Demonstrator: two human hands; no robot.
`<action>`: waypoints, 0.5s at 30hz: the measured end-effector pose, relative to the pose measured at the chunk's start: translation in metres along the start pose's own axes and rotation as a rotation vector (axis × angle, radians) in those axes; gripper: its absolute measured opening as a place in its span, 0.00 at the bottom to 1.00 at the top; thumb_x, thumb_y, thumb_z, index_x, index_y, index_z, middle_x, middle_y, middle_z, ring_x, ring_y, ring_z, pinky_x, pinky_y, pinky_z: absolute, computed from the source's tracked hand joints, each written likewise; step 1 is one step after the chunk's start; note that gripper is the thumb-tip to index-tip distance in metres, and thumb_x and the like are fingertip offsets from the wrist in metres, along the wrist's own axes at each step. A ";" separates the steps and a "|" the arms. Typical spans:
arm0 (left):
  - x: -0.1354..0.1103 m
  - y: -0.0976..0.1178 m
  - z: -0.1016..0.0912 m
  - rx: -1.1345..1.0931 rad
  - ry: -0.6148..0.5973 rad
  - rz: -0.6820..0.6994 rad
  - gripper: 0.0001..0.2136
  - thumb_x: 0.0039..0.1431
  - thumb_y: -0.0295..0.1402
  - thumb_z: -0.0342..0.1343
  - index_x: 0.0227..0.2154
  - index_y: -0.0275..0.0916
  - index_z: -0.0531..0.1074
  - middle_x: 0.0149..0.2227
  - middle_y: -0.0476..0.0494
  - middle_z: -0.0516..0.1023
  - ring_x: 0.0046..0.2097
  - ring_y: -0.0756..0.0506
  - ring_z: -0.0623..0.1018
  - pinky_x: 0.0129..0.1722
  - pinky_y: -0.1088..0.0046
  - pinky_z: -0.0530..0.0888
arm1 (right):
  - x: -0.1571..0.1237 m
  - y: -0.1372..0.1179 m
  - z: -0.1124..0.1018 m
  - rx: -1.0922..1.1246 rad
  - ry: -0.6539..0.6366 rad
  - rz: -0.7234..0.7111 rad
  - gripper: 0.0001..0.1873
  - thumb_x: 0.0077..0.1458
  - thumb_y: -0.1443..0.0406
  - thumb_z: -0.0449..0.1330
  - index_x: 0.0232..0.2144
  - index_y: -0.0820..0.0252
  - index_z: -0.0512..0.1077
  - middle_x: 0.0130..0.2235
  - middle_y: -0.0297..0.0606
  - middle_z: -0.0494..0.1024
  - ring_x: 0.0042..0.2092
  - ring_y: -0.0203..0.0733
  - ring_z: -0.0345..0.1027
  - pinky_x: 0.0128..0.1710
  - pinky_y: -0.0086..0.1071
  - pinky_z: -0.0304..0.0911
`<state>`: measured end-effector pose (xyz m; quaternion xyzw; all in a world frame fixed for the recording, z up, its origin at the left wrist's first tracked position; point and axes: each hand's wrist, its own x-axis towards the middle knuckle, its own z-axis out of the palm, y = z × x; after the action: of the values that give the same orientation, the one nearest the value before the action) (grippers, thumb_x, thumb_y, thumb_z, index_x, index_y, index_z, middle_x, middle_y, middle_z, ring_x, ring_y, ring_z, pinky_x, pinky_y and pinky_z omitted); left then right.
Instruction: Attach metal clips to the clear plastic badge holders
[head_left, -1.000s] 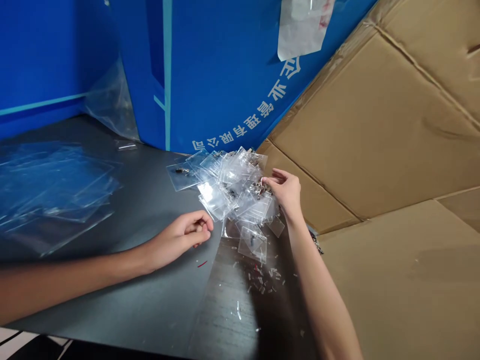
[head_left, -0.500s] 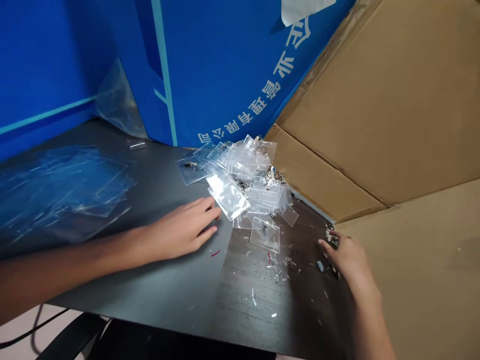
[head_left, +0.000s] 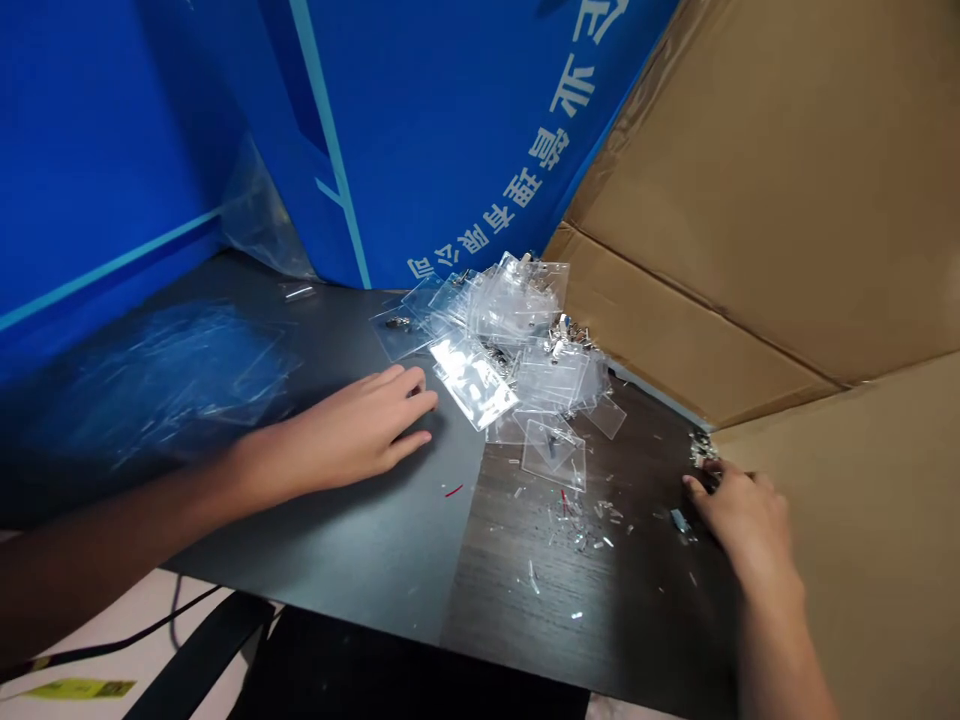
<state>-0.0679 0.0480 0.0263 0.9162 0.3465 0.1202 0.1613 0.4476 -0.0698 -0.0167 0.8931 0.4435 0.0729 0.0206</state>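
My left hand (head_left: 382, 415) is over the grey tabletop with its fingers apart and a little bent, holding nothing. Just right of its fingertips lies a heap of clear plastic card sleeves (head_left: 551, 375), with small metal clips (head_left: 499, 355) mixed in. My right hand (head_left: 742, 510) is at the right side of the table, thumb and forefinger apart. Its fingertips are at a small cluster of metal clips (head_left: 703, 448) by the cardboard; the other fingers are partly hidden. A small bluish-grey piece (head_left: 681, 522) lies beneath the thumb.
More clear sleeves (head_left: 180, 370) form a wide pile at the left. Small clear scraps (head_left: 581, 525) and a red strip (head_left: 454, 491) are scattered in front. A blue printed panel (head_left: 450, 130) and cardboard (head_left: 787, 200) wall the back and right. A plastic bag (head_left: 262, 215) stands in the corner.
The view has shifted, so most of the table appears farther right. My right hand stays by the metal clips, its fingertips slightly nearer me than the cluster. My left hand sits slightly farther from the sleeves.
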 end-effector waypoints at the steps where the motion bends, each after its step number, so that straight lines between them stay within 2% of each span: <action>1: -0.007 -0.004 -0.006 0.008 -0.001 -0.039 0.11 0.76 0.40 0.56 0.47 0.40 0.80 0.49 0.39 0.77 0.48 0.38 0.73 0.50 0.60 0.67 | -0.001 0.001 0.001 -0.005 -0.002 -0.001 0.29 0.72 0.56 0.56 0.60 0.72 0.83 0.52 0.77 0.83 0.58 0.80 0.80 0.56 0.60 0.71; 3: -0.024 -0.016 -0.020 0.033 0.030 -0.139 0.11 0.78 0.40 0.55 0.49 0.40 0.79 0.51 0.41 0.75 0.51 0.38 0.72 0.52 0.61 0.66 | 0.000 0.003 0.003 0.000 -0.011 -0.008 0.27 0.73 0.59 0.53 0.56 0.71 0.85 0.49 0.76 0.84 0.57 0.78 0.80 0.57 0.60 0.69; 5: -0.044 -0.036 -0.032 0.112 0.086 -0.289 0.13 0.81 0.42 0.51 0.52 0.42 0.77 0.52 0.42 0.72 0.55 0.37 0.70 0.55 0.60 0.65 | 0.001 0.006 0.004 0.019 -0.018 0.003 0.23 0.70 0.62 0.55 0.51 0.66 0.87 0.45 0.71 0.86 0.53 0.74 0.82 0.55 0.56 0.70; 7: -0.064 -0.060 -0.040 0.179 0.180 -0.480 0.18 0.76 0.53 0.58 0.48 0.42 0.75 0.46 0.42 0.69 0.55 0.32 0.68 0.55 0.57 0.63 | 0.003 0.007 0.004 0.048 -0.036 0.034 0.18 0.68 0.63 0.57 0.47 0.59 0.87 0.40 0.64 0.87 0.46 0.70 0.84 0.49 0.53 0.72; 9: -0.081 -0.082 -0.041 0.229 0.298 -0.653 0.24 0.65 0.60 0.66 0.38 0.42 0.72 0.41 0.43 0.64 0.57 0.27 0.66 0.57 0.53 0.60 | 0.005 0.008 0.002 0.071 -0.057 0.083 0.16 0.65 0.64 0.58 0.45 0.53 0.86 0.35 0.60 0.85 0.38 0.67 0.83 0.42 0.52 0.71; 10: -0.087 -0.090 -0.040 0.238 0.328 -0.713 0.27 0.63 0.62 0.66 0.34 0.42 0.70 0.38 0.44 0.62 0.57 0.25 0.66 0.56 0.53 0.59 | 0.005 0.007 0.001 0.077 -0.063 0.109 0.16 0.64 0.65 0.59 0.45 0.52 0.86 0.33 0.59 0.85 0.36 0.67 0.83 0.39 0.52 0.70; 13: -0.093 -0.104 -0.033 0.195 0.328 -0.773 0.26 0.63 0.63 0.64 0.34 0.43 0.68 0.34 0.46 0.59 0.54 0.28 0.68 0.52 0.58 0.58 | 0.002 0.004 -0.007 0.097 -0.062 0.167 0.19 0.63 0.64 0.59 0.51 0.50 0.86 0.36 0.63 0.84 0.38 0.68 0.82 0.36 0.53 0.68; 15: -0.091 -0.103 -0.028 0.216 0.296 -0.781 0.22 0.67 0.59 0.62 0.38 0.43 0.70 0.35 0.46 0.60 0.50 0.31 0.68 0.47 0.61 0.57 | -0.002 0.000 -0.014 0.113 -0.073 0.176 0.22 0.64 0.63 0.60 0.56 0.55 0.85 0.39 0.68 0.85 0.40 0.68 0.83 0.36 0.53 0.67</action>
<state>-0.2048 0.0654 0.0027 0.7007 0.6974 0.1433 0.0465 0.4441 -0.0717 -0.0035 0.9303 0.3659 0.0167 -0.0202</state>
